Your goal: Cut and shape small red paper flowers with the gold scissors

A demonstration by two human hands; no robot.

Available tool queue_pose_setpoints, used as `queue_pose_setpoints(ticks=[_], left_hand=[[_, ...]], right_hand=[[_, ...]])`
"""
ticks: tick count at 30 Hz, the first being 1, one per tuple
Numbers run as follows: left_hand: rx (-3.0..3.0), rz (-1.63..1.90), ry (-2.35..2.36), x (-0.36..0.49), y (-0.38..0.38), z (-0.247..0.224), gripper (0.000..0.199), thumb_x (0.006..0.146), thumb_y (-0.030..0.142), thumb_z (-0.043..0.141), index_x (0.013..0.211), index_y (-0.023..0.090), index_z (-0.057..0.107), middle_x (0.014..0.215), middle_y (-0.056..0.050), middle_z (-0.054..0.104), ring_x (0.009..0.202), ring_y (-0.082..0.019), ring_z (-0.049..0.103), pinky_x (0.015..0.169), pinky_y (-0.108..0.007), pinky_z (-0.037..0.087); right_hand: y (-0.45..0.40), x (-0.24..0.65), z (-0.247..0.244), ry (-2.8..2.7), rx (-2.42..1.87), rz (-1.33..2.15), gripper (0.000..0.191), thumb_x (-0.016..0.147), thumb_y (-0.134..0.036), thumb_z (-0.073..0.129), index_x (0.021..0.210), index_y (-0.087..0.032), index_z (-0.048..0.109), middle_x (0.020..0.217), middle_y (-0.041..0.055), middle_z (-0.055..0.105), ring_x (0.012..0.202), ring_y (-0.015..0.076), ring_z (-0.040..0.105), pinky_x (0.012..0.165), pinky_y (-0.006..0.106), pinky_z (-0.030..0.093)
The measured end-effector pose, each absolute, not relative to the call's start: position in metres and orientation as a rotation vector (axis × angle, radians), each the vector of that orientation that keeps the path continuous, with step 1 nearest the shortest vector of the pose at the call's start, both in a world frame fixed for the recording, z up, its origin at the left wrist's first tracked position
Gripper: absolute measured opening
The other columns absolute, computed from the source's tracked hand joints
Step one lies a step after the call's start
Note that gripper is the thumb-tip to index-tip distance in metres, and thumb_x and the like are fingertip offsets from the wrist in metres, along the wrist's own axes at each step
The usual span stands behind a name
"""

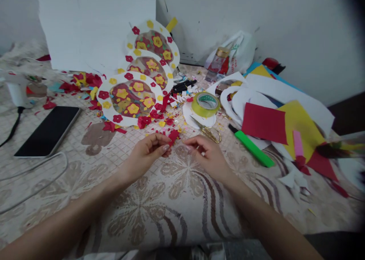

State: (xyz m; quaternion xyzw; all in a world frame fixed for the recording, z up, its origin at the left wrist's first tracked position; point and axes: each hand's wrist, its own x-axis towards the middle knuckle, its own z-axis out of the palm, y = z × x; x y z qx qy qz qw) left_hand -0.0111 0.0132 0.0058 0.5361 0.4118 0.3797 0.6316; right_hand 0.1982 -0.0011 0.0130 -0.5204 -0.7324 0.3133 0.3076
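Note:
Between the thumb and fingers of my left hand [152, 149] is a small piece of red paper [173, 136]. My right hand [203, 153] is just to its right, with thumb and forefinger pinched together; whatever may be in that pinch is too small to make out. Gold-handled scissors [209, 131] lie beyond my right hand, their blades toward a roll of yellow tape [205, 104] on a white paper disc [186, 113]. White paper rings with red and yellow flowers, the nearest one [131, 121] among them, lean beyond my left hand.
A phone [48, 130] and a grey cable [64, 165] are at the left. Red and yellow scraps [94, 81] litter the patterned cloth [139, 214]. On the right are a green marker [253, 147], red paper [264, 123] and yellow paper [299, 126]. A bottle [218, 64] stands behind.

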Motion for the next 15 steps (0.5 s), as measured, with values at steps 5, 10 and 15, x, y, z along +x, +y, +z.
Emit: queue_pose_setpoints(ticks=[5, 10, 15], left_hand=[[1.273, 0.846, 0.935, -0.005, 0.008, 0.003, 0.023, 0.079, 0.022, 0.059, 0.099, 0.014, 0.051, 0.080, -0.002, 0.060, 0.071, -0.012, 0.059, 0.067, -0.027, 0.047], [1.264, 0.823, 0.918, -0.003, 0.006, 0.000, 0.022, 0.079, 0.023, 0.059, 0.097, 0.013, 0.051, 0.081, -0.002, 0.060, 0.072, -0.013, 0.059, 0.067, -0.027, 0.047], [1.149, 0.798, 0.891, -0.005, 0.008, -0.001, 0.022, 0.078, 0.022, 0.061, 0.096, 0.014, 0.052, 0.078, -0.001, 0.061, 0.069, -0.011, 0.059, 0.066, -0.025, 0.048]], right_hand=[[-0.012, 0.174, 0.002, -1.655, -1.220, 1.243, 0.013, 0.086, -0.022, 0.050, 0.097, -0.019, 0.055, 0.082, 0.0018, 0.059, 0.069, 0.0119, 0.056, 0.061, 0.024, 0.045], [-0.010, 0.170, -0.004, -1.616, -1.202, 1.284, 0.005, 0.085, -0.022, 0.051, 0.089, -0.019, 0.053, 0.078, 0.0001, 0.055, 0.066, 0.0110, 0.053, 0.061, 0.024, 0.043], [-0.010, 0.169, -0.003, -1.552, -1.176, 1.345, 0.004, 0.085, -0.021, 0.051, 0.088, -0.018, 0.052, 0.078, 0.0003, 0.055, 0.065, 0.0111, 0.053, 0.061, 0.025, 0.044]])
